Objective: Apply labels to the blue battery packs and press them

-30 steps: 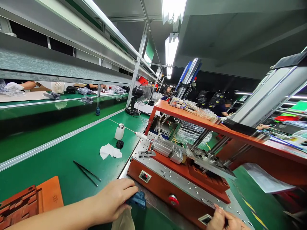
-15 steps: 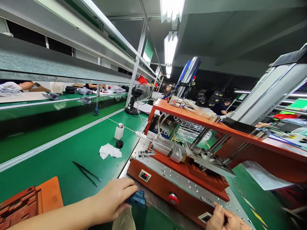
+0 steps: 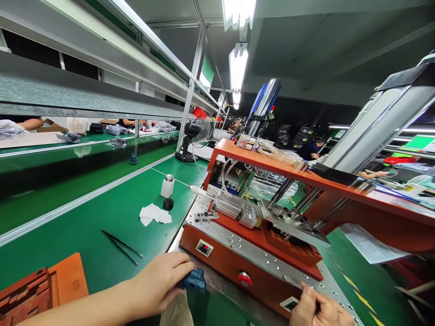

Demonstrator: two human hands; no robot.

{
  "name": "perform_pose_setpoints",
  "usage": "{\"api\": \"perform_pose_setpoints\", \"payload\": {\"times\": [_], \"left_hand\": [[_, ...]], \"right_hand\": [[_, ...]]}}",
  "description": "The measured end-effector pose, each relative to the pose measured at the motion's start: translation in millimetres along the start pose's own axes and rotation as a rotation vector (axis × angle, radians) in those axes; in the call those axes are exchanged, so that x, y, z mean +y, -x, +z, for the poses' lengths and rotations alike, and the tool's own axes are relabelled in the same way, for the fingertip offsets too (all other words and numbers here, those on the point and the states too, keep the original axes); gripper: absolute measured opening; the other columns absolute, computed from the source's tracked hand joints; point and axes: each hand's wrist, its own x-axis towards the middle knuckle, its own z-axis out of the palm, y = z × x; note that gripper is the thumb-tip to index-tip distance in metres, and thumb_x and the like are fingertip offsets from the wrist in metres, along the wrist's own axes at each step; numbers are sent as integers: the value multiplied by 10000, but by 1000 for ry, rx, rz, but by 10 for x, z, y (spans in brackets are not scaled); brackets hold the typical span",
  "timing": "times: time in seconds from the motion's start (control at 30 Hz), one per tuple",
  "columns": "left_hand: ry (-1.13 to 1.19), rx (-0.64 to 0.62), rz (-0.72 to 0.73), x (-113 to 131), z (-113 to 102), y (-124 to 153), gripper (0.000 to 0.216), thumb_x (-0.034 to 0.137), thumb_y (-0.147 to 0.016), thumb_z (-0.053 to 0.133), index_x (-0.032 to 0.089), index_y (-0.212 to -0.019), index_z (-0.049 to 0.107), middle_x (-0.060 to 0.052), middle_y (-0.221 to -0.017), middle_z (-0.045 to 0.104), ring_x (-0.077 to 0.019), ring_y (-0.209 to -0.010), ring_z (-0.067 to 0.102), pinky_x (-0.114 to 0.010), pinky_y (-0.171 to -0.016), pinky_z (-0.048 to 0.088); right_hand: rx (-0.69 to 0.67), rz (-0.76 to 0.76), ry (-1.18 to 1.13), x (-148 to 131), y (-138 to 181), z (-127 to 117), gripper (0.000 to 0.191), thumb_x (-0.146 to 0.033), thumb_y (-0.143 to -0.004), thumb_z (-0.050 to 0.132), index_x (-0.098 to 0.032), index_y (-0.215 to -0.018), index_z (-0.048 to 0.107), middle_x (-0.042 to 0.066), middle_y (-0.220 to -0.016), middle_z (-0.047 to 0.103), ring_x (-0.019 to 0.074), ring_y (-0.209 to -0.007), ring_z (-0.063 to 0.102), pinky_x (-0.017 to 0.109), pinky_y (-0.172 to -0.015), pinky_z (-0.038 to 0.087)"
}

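My left hand is closed around a dark blue plastic part, which pokes out past the fingertips at the front edge of the machine. The kind of part cannot be made out. Low on the right, my right hand has its fingers curled and pressed together, beside a framed panel cutout on the front of the orange press machine. Whatever those fingers hold is hidden. Between the hands, a red push button sits on that front face. The metal press plate stands over an orange fixture block.
On the green bench lie black tweezers, a white tissue, a black cap and a white dispenser bottle. An orange fixture is at lower left. Farther back stand a black fan and co-workers.
The view has shifted slightly. Both hands keep nearly the same pose, the left still gripping the dark blue part and the right still at the machine's front.
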Motion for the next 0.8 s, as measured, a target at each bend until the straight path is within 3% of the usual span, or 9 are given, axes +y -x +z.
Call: {"api": "perform_pose_setpoints", "payload": {"times": [0.8], "left_hand": [[-36, -60, -51, 45, -38, -17, 493, 181, -872, 594, 277, -1323, 422, -97, -1312, 597, -283, -1106, 604, -434, -930, 527]], "right_hand": [[12, -9, -15, -31, 15, 5, 383, -446, -923, 575, -198, -633, 606, 69, -633, 641, 251, -673, 572, 431, -782, 336]]}}
